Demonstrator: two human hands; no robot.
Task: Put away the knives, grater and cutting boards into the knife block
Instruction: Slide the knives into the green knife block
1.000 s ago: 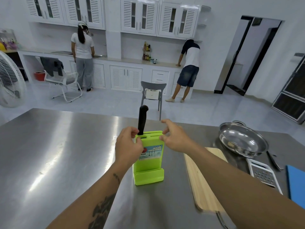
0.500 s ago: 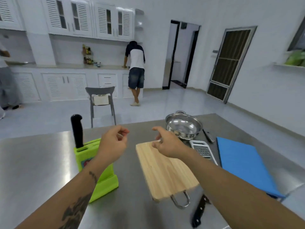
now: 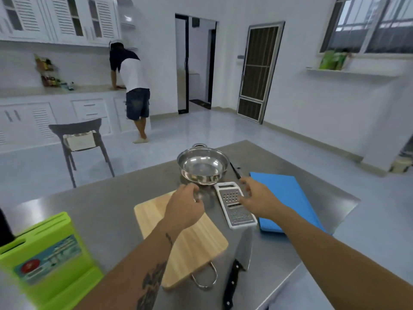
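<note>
- A green knife block (image 3: 48, 256) stands at the lower left of the frame on a steel bench (image 3: 107, 209); its front label shows a red round emblem, but the print is too blurred to read.
- A black knife handle (image 3: 5, 227) rises from the block at the left edge.
- The left hand (image 3: 184, 205), loosely curled with its grip on nothing, hovers over the wooden cutting board (image 3: 190, 238).
- The right hand (image 3: 260, 198), fingers spread and empty, hangs above the grater (image 3: 234, 206), beside the blue cutting board (image 3: 288, 198).
- A black-handled knife (image 3: 238, 269) lies at lower centre; a small knife (image 3: 235, 170) lies behind the steel pan (image 3: 202, 166).
- Half a second ago both hands were nearer the block; the view has since swung right.
</note>
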